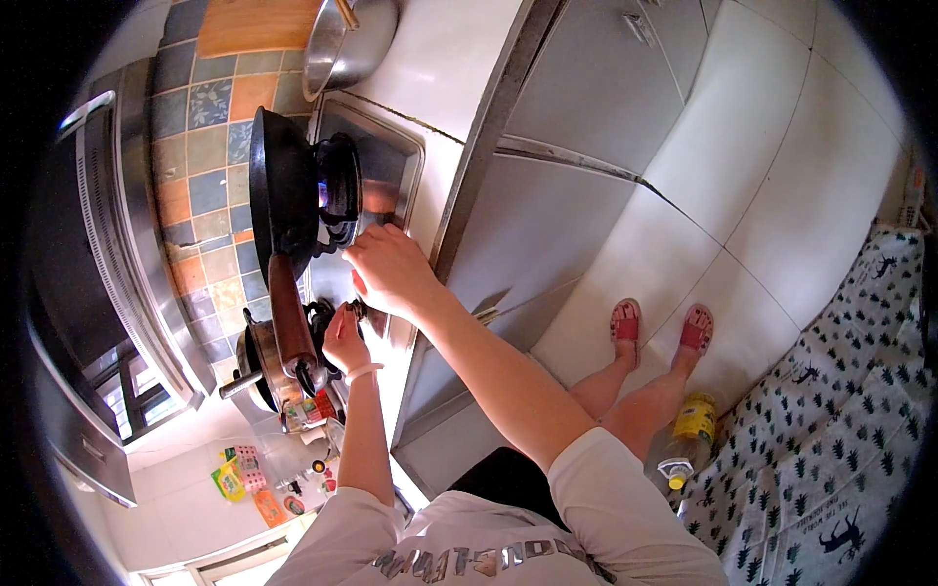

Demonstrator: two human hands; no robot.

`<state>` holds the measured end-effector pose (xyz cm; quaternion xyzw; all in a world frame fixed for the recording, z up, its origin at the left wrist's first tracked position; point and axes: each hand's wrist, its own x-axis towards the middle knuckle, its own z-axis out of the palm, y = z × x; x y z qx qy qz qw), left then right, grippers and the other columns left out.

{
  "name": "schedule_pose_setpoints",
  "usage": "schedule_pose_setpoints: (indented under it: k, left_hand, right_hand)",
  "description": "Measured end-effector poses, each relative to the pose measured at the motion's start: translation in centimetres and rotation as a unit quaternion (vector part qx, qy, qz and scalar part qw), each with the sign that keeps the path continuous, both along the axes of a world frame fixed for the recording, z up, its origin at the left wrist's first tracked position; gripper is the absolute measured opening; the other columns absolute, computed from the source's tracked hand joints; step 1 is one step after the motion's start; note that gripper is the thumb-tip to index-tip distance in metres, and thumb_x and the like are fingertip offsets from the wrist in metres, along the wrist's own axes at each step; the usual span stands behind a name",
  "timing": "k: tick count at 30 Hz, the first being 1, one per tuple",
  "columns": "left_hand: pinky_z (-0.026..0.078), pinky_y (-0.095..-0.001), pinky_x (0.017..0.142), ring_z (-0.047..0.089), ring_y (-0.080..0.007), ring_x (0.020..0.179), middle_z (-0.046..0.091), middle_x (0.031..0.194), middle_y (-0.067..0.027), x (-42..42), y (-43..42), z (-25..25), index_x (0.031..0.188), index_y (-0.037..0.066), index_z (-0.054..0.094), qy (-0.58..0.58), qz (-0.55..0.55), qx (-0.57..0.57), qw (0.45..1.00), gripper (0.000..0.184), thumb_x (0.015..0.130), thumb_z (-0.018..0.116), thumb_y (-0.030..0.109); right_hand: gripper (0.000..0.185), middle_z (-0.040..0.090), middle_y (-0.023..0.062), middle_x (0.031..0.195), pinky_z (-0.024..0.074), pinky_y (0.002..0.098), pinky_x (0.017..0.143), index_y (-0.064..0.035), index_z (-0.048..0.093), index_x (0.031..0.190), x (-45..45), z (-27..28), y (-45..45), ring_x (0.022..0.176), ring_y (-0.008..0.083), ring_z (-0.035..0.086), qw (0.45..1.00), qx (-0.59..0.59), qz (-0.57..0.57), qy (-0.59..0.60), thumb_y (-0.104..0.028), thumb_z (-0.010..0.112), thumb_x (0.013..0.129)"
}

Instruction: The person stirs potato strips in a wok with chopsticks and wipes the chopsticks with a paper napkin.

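Note:
My left hand [346,344], with a pale band at its wrist, has its fingers pinched together at a small dark stove knob [359,309] on the hob's front side. Just beyond it, my right hand [393,272] is over the hob edge with fingers curled; whatever they hold, if anything, is hidden. A black wok [278,181] sits on the far burner [339,186], where a blue flame shows. Its brown handle [289,313] reaches back past my left hand. Beside that handle, a steel pot [259,361] stands by the nearer burner.
A metal bowl [357,44] and a wooden board [256,27] are past the hob. A range hood [107,244] juts out over it. Cabinets [547,225] run below the counter. An oil bottle [692,430] stands on the floor by a patterned cloth [821,430].

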<state>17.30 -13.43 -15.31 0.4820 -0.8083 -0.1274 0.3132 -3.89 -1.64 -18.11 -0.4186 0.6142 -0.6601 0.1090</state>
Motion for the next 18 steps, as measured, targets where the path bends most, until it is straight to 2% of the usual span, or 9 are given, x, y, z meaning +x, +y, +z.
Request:
schedule_pose_setpoints:
  k: [11, 14, 18]
  left_hand:
    - [0.052, -0.0243, 0.074, 0.064, -0.0120, 0.081, 0.071, 0.095, -0.0094, 1.04, -1.02, -0.47, 0.105, -0.002, 0.069, 0.024, -0.021, 0.000, 1.000, 0.021, 0.085, 0.065, 0.003]
    - [0.052, -0.0241, 0.073, 0.064, -0.0116, 0.079, 0.071, 0.093, -0.0088, 0.66, -0.45, -0.14, 0.105, -0.001, 0.069, -0.022, -0.017, -0.031, 0.999, 0.021, 0.085, 0.066, 0.004]
    - [0.051, -0.0238, 0.071, 0.063, -0.0110, 0.077, 0.071, 0.093, -0.0079, 0.54, -0.28, -0.22, 0.104, 0.000, 0.070, -0.024, -0.012, -0.040, 0.999, 0.021, 0.085, 0.066, 0.005]
  right_hand:
    - [0.013, 0.065, 0.0093, 0.088, 0.0431, 0.0367, 0.085, -0.0042, 0.065, 0.086, -0.01, 0.08, 0.10, 0.093, 0.0243, 0.058, 1.000, 0.005, 0.003, -0.001, -0.012, 0.063, 0.075]
    - [0.014, 0.065, 0.0093, 0.088, 0.0434, 0.0368, 0.085, -0.0043, 0.065, 0.087, -0.01, 0.07, 0.08, 0.093, 0.0244, 0.058, 1.000, 0.002, -0.003, -0.001, -0.012, 0.063, 0.075]
    - [0.015, 0.065, 0.0094, 0.088, 0.0438, 0.0369, 0.085, -0.0043, 0.065, 0.087, 0.03, 0.00, -0.04, 0.093, 0.0246, 0.058, 1.000, -0.002, -0.001, -0.004, -0.012, 0.063, 0.075]
